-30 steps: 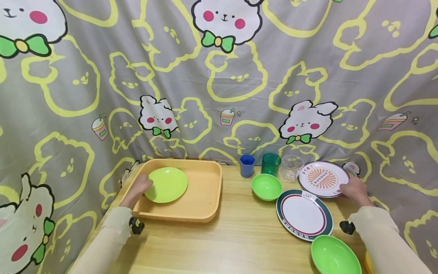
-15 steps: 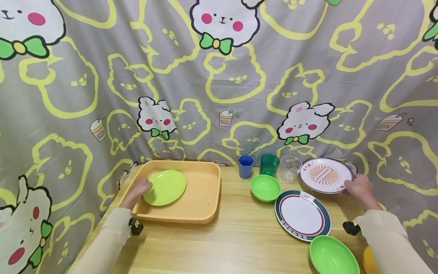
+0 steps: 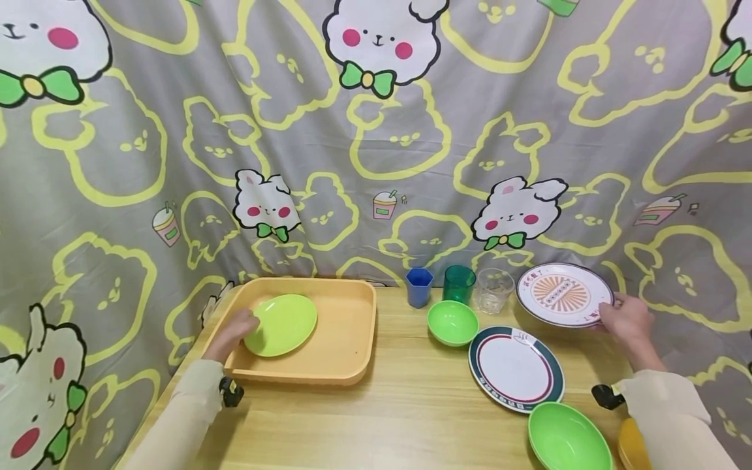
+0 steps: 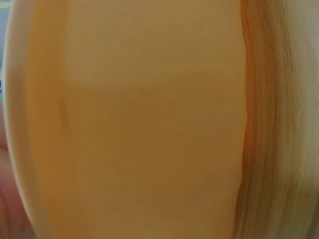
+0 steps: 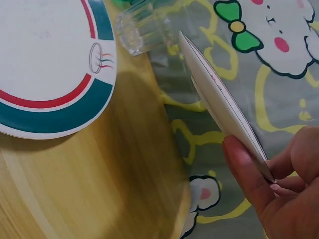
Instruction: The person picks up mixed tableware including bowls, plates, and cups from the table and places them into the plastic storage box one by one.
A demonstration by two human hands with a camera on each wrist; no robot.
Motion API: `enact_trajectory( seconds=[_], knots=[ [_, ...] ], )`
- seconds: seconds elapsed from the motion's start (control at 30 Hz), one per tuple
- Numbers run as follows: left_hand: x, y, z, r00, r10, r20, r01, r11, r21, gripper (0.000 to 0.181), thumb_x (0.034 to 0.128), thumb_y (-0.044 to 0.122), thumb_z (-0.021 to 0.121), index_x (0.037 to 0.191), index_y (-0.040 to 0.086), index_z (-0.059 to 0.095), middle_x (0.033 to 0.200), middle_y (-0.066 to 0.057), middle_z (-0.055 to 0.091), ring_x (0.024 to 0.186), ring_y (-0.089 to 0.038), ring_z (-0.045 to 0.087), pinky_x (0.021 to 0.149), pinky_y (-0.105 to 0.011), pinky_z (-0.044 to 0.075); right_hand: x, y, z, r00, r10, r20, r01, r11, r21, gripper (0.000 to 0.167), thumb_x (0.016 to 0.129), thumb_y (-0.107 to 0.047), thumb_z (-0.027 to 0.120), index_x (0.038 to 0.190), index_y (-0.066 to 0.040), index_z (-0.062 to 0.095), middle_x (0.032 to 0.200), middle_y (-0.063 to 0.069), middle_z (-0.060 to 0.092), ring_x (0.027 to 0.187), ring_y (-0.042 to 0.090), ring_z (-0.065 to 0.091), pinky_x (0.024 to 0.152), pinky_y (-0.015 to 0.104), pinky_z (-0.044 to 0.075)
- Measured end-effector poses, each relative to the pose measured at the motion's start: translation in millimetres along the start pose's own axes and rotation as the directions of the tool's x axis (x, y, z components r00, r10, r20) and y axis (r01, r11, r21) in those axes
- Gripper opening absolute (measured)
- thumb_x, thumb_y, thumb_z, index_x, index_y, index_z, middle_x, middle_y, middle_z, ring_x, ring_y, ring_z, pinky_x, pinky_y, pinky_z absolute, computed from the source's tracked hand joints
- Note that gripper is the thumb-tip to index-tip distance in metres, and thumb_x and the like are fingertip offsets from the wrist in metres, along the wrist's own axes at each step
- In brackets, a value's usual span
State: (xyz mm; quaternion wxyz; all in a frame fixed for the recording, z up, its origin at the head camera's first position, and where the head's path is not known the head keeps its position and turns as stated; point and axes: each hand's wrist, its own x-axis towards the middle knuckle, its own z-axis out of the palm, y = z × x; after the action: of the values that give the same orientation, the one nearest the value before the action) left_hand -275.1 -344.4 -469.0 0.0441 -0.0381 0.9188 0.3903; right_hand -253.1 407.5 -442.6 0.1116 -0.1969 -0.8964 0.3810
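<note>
My right hand pinches the rim of a white plate with an orange sunburst print. In the right wrist view that plate is seen almost edge-on, raised off the table, between the thumb and fingers. Over the left side of an orange tray, my left hand grips the edge of a lime-green plate, which lies within the tray's walls. The outside of the tray fills most of the left wrist view, with only a sliver of hand at its left edge.
Along the back stand a blue cup, a green cup and a clear cup. Before them are a small green bowl, a dark-rimmed plate, a larger green bowl and a yellow item. A curtain hangs behind.
My right hand has lifted the sunburst plate from the table and moved it slightly up and to the right. The left hand stays at the lime-green plate.
</note>
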Motion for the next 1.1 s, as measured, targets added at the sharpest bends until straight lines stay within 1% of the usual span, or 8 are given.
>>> enact_trajectory(
  seconds=[0.1, 0.2, 0.33, 0.47, 0.63, 0.8, 1.0, 1.1],
  knots=[
    [0.5, 1.1, 0.2, 1.000, 0.013, -0.009, -0.013, 1.000, 0.023, 0.016, 0.0797, 0.001, 0.041, 0.070, 0.011, 0.033, 0.067, -0.003, 0.034, 0.059, -0.018, 0.034, 0.057, -0.028, 0.033, -3.8, -4, -2, 1.000, -0.003, 0.002, 0.003, 0.996, 0.085, 0.062, 0.092, -0.006, 0.048, 0.145, 0.022, 0.034, 0.101, 0.038, 0.060, 0.086, 0.030, 0.072, 0.069, 0.036, 0.063],
    [-0.9, 3.2, -0.2, 0.999, 0.034, -0.024, -0.032, 0.997, 0.072, 0.007, 0.0828, 0.002, 0.044, 0.076, 0.000, 0.041, 0.072, -0.010, 0.040, 0.065, -0.024, 0.041, 0.061, -0.033, 0.038, -6.1, -5, -1, 1.000, -0.009, 0.011, 0.007, 0.988, 0.155, 0.063, 0.093, -0.005, 0.046, 0.148, 0.022, 0.029, 0.098, 0.035, 0.062, 0.049, 0.013, 0.067, 0.052, 0.030, 0.061],
    [-4.1, 9.7, 0.2, 0.998, 0.059, -0.004, -0.058, 0.990, 0.132, 0.042, 0.0930, 0.006, 0.046, 0.120, -0.026, 0.049, 0.113, -0.043, 0.054, 0.105, -0.051, 0.056, 0.093, -0.053, 0.051, -9.7, -9, -4, 1.000, -0.016, -0.021, 0.019, 0.990, 0.138, 0.061, 0.095, -0.006, 0.045, 0.148, 0.021, 0.031, 0.113, 0.046, 0.059, 0.048, 0.011, 0.066, 0.051, 0.029, 0.060],
    [-5.5, 14.3, 3.9, 0.998, 0.066, 0.023, -0.068, 0.993, 0.097, 0.063, 0.1020, 0.013, 0.044, 0.146, -0.027, 0.024, 0.149, -0.049, 0.026, 0.139, -0.062, 0.026, 0.115, -0.067, 0.029, -13.5, -16, -7, 0.999, -0.018, -0.039, 0.023, 0.991, 0.131, 0.059, 0.098, -0.008, 0.046, 0.148, 0.019, 0.034, 0.122, 0.046, 0.056, 0.047, 0.006, 0.064, 0.051, 0.028, 0.060],
    [-5.5, 19.7, 10.8, 0.989, 0.135, -0.057, -0.135, 0.991, -0.003, 0.066, 0.1055, 0.022, 0.046, 0.150, -0.021, 0.023, 0.147, -0.048, 0.028, 0.133, -0.063, 0.032, 0.108, -0.068, 0.037, -20.2, -28, -5, 0.999, -0.022, -0.031, 0.029, 0.974, 0.224, 0.060, 0.101, -0.011, 0.048, 0.152, 0.014, 0.031, 0.102, 0.032, 0.063, 0.050, 0.004, 0.064, 0.053, 0.028, 0.061],
    [-6.9, 31.6, 15.2, 0.991, 0.100, -0.092, -0.108, 0.990, -0.087, 0.063, 0.1084, 0.020, 0.044, 0.156, -0.012, 0.019, 0.153, -0.043, 0.027, 0.135, -0.062, 0.033, 0.109, -0.067, 0.037, -27.9, -39, 0, 0.999, -0.032, -0.024, 0.037, 0.954, 0.297, 0.060, 0.102, -0.012, 0.048, 0.155, 0.011, 0.031, 0.089, 0.006, 0.063, 0.054, 0.005, 0.066, 0.056, 0.028, 0.061],
    [-10.5, 42.5, 23.1, 0.988, 0.057, -0.140, -0.083, 0.979, -0.185, 0.061, 0.1104, 0.025, 0.045, 0.159, -0.004, 0.022, 0.154, -0.035, 0.035, 0.138, -0.054, 0.039, 0.110, -0.061, 0.041, -35.9, -50, 6, 0.999, -0.016, -0.045, 0.028, 0.957, 0.289, 0.059, 0.103, -0.016, 0.051, 0.155, 0.006, 0.035, 0.103, 0.016, 0.067, 0.052, 0.004, 0.066, 0.054, 0.027, 0.060],
    [-11.7, 43.9, 29.0, 0.984, 0.066, -0.163, -0.111, 0.951, -0.288, 0.059, 0.1108, 0.025, 0.045, 0.158, -0.003, 0.024, 0.153, -0.032, 0.037, 0.138, -0.053, 0.040, 0.109, -0.060, 0.043, -37.2, -53, 9, 0.998, -0.015, -0.066, 0.033, 0.958, 0.284, 0.060, 0.102, -0.016, 0.051, 0.155, 0.006, 0.036, 0.107, 0.023, 0.067, 0.051, 0.003, 0.064, 0.052, 0.025, 0.059]
  ],
)
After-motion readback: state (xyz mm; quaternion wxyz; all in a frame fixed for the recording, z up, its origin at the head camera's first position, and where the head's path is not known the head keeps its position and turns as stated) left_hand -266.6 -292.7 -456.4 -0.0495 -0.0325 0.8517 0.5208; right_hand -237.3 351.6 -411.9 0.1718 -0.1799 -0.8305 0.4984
